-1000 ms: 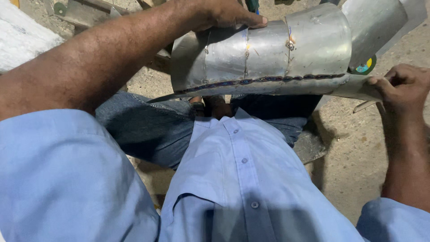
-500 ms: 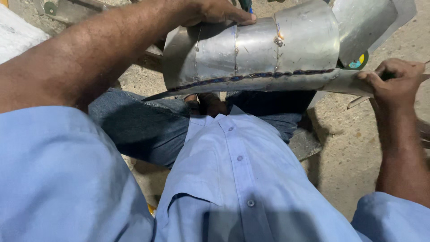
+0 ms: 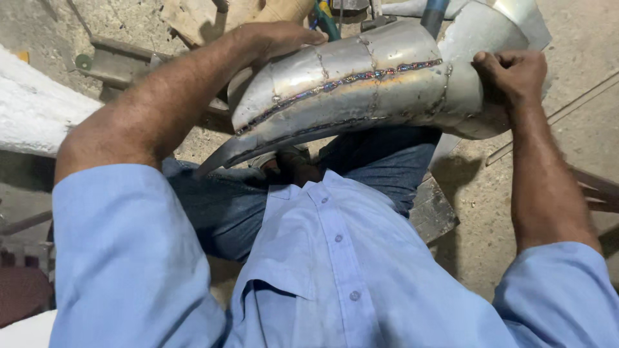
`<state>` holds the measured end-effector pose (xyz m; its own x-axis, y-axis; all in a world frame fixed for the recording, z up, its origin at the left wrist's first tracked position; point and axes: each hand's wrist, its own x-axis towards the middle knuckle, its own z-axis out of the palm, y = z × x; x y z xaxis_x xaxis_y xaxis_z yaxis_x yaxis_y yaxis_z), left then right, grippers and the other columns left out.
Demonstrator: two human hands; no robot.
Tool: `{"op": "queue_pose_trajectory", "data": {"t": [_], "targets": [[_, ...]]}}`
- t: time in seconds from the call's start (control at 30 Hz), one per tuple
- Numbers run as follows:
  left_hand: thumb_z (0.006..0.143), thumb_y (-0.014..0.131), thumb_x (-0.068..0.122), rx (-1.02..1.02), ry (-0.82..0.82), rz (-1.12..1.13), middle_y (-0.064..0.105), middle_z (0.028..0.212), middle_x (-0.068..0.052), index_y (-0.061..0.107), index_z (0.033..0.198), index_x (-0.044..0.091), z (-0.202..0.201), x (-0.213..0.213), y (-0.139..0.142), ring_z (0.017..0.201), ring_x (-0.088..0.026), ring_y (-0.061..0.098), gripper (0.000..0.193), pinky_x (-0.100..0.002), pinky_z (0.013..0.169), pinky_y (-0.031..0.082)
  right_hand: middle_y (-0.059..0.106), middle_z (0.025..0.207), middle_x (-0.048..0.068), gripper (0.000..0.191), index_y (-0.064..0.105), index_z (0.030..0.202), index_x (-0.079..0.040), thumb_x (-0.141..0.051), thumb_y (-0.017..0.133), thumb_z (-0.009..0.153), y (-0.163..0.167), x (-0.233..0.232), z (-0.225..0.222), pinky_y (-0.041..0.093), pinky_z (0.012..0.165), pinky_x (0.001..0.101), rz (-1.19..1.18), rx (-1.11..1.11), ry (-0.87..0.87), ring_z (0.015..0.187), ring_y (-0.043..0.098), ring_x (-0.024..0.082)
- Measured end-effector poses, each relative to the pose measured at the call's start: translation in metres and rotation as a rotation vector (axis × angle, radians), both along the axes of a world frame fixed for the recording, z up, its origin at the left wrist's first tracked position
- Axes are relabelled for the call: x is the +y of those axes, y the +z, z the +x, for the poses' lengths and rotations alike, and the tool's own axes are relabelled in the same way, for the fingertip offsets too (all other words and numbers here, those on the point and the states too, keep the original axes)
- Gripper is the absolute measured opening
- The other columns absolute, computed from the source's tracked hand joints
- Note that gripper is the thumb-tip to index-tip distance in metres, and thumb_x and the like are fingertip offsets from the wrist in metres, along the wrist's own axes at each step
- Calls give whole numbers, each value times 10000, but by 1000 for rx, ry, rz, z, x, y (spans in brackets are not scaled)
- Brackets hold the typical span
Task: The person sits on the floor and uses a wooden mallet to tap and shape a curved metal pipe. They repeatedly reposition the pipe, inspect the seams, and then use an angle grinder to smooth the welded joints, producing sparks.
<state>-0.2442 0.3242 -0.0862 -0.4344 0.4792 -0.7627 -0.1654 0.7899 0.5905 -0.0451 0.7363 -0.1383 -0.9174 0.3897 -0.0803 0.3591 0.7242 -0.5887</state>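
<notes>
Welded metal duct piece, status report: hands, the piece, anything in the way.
Left hand on top of welded metal duct piece; right hand grips its wide end. Piece held over lap, seam up. Nothing blocking.
</notes>
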Motion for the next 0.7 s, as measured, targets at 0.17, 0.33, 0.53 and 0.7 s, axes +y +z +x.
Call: {"op": "queue_pose_trajectory", "data": {"t": [0.17, 0.33, 0.53, 0.7], "targets": [[1039, 295, 605, 50, -61, -65, 616, 1398, -196, 561, 1407, 31, -1, -23, -28, 1315, -270, 578, 732, -502, 1156, 386, 561, 569, -2, 515, 749, 764, -34, -458, 806, 1051, 2, -12, -7, 397, 515, 317, -32, 83, 39, 482, 518, 104], [1030, 256, 613, -13, -16, -6, 575, 1441, -183, 590, 1414, 91, 3, -55, -47, 1330, -274, 552, 728, -490, 1161, 381, 613, 641, -61, 428, 773, 861, -103, -495, 841, 1018, 7, -16, -13, 426, 483, 266, -88, 43, 47, 526, 547, 72], [988, 328, 633, -62, 206, 17, 599, 1426, -189, 593, 1418, 106, 8, -94, -73, 1299, -260, 588, 730, -456, 1148, 427, 484, 559, 45, 702, 671, 702, -11, -631, 724, 1026, 14, -19, -29, 323, 505, 357, 90, -112, 111, 510, 439, 155], [1013, 362, 639, -26, 230, -37, 595, 1416, -198, 565, 1427, 67, 19, -99, -90, 1273, -273, 603, 734, -466, 1119, 430, 516, 534, 32, 714, 703, 733, -70, -736, 672, 987, 15, -24, -41, 381, 521, 375, 196, -168, 162, 482, 499, 173]]}}
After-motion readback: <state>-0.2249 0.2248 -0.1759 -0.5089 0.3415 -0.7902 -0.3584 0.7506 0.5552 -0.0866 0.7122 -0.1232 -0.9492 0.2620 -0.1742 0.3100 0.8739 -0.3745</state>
